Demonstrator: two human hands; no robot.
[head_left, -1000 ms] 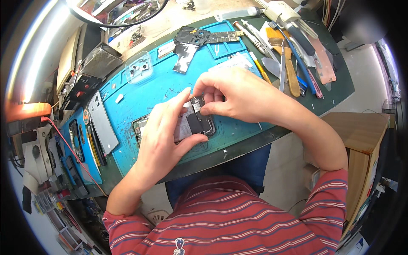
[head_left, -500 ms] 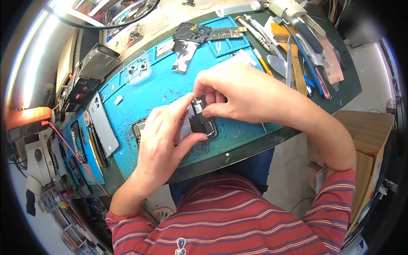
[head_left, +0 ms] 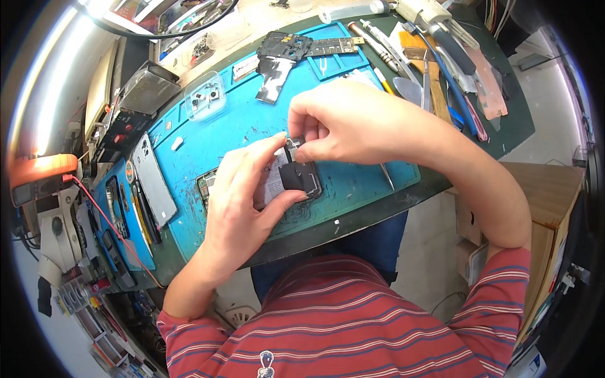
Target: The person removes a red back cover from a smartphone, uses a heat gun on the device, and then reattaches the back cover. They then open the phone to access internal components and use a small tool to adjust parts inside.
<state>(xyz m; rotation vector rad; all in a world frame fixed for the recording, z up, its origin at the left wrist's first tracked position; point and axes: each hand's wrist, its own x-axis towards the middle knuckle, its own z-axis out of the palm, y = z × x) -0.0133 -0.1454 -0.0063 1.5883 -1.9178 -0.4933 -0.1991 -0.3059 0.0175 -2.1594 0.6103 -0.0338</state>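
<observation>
An opened phone [head_left: 203, 181] lies crosswise on the blue work mat, its inner parts showing. My left hand [head_left: 234, 198] grips it, fingers at the far edge and thumb at the near edge, covering much of its left half. Between thumb and fingers shows a pale battery [head_left: 272, 181] with print. A black module [head_left: 304, 179] sits at the phone's right end. Over that end's far corner, my right hand [head_left: 343, 123] is closed in a pinch, thumb tip at the module's far part. What lies between its fingertips is hidden.
A circuit board [head_left: 283, 47] and a clear parts box [head_left: 205, 97] stand farther back. A grey phone back panel [head_left: 153, 183] lies at left. Brushes, including a wooden one [head_left: 435, 82], and a scalpel [head_left: 426, 72] crowd the right. Tweezers [head_left: 388, 177] lie near my right wrist.
My right thumb has slid away from me along the black module, toward the phone's far corner. My left hand keeps its hold on the phone.
</observation>
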